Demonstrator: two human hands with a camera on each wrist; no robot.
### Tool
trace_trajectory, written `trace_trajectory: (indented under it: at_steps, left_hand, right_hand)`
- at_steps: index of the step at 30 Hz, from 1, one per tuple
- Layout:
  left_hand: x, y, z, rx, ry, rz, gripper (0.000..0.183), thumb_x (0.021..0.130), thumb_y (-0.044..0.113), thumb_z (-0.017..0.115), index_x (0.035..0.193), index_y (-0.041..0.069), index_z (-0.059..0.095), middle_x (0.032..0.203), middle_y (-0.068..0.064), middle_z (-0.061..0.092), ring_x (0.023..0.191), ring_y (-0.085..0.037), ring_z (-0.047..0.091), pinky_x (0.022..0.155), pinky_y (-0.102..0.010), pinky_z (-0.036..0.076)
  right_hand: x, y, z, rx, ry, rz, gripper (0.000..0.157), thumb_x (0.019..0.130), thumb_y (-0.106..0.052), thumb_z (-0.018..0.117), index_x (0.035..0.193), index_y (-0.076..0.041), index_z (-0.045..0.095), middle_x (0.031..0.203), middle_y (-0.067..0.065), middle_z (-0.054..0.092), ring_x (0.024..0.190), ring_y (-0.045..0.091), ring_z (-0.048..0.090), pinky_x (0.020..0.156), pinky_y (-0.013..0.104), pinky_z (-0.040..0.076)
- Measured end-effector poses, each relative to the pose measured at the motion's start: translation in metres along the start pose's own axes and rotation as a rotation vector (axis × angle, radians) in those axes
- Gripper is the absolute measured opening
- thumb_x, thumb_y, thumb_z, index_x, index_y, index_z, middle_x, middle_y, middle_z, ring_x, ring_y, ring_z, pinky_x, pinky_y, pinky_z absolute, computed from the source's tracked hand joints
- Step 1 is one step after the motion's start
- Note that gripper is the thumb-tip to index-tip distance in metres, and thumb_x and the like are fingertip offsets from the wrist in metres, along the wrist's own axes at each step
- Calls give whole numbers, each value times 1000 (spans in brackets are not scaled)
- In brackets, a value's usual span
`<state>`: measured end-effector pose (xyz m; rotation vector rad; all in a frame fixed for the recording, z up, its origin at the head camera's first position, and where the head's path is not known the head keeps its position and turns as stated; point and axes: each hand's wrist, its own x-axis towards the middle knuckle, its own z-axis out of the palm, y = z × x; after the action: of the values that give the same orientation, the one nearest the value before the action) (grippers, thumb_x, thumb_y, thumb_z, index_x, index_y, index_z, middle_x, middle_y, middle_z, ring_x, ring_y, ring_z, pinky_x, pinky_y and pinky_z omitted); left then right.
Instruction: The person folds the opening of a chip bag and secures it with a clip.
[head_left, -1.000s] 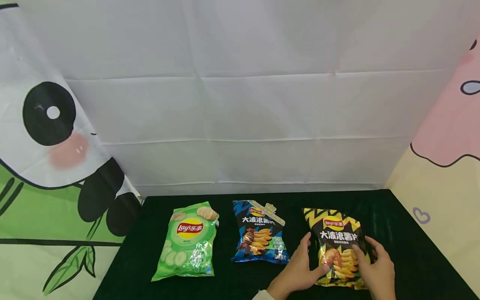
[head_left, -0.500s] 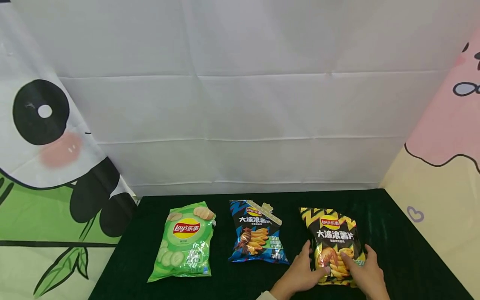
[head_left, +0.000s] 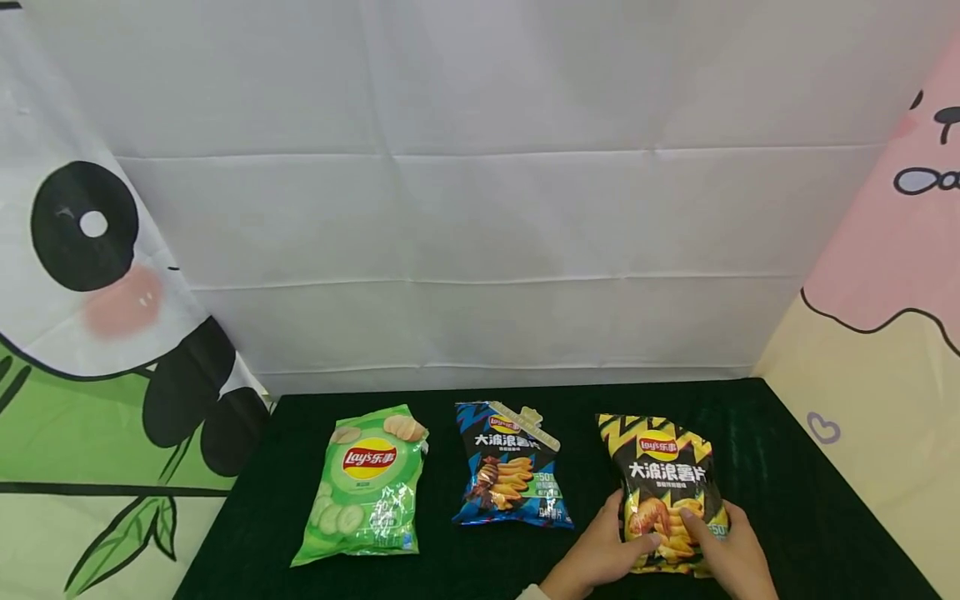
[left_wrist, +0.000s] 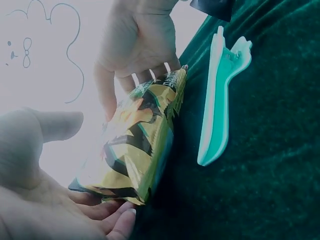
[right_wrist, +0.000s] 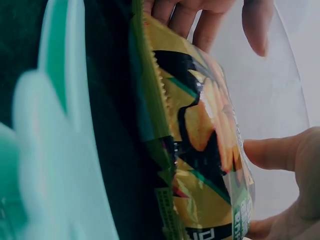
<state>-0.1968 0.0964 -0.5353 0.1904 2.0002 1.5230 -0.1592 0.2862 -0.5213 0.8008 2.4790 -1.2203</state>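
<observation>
A yellow-and-black bag of chips (head_left: pixel 663 471) lies face up at the right of the table, between my two hands. My left hand (head_left: pixel 600 550) is at its left side; in the left wrist view the left fingers (left_wrist: pixel 112 215) reach under the bag's edge while the thumb stays raised off it. My right hand (head_left: pixel 731 554) grips the opposite side, its thumb on the front and its fingers partly hidden behind the bag. On the cloth near the bag's lower end is a pale green bag clip (left_wrist: pixel 215 105), large in the right wrist view; the head view does not show it.
A blue bag of chips (head_left: pixel 510 483) with a pale clip (head_left: pixel 525 427) across its top corner lies left of my hands. Farther left is a green bag of chips (head_left: pixel 363 500). Dark green cloth (head_left: pixel 795 467) covers the table, and a white curtain (head_left: pixel 465 208) hangs behind.
My right hand has moved in against the yellow-and-black bag's side, and its fingers now close on it. My left hand has stayed by the bag. The view has shifted slightly.
</observation>
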Motion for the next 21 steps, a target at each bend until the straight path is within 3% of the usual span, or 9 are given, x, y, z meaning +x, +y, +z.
trace_trajectory:
  at_steps: [12, 21]
  left_hand:
    - [-9, 5, 2, -12, 31, -21, 67, 84, 36, 69, 139, 16, 36, 125, -5, 56, 115, -26, 55, 101, -55, 41]
    - [-21, 8, -10, 19, 102, 29, 66, 84, 34, 69, 139, 17, 37, 127, -8, 56, 114, -26, 56, 97, -53, 44]
  right_hand:
    - [-9, -4, -1, 0, -5, -34, 113, 81, -77, 41, 143, 12, 9, 135, 38, 26, 119, 52, 39, 97, 63, 38]
    - [-19, -15, 12, -3, 28, -88, 110, 82, -74, 45, 144, 10, 10, 136, 37, 30, 117, 50, 43, 95, 62, 40]
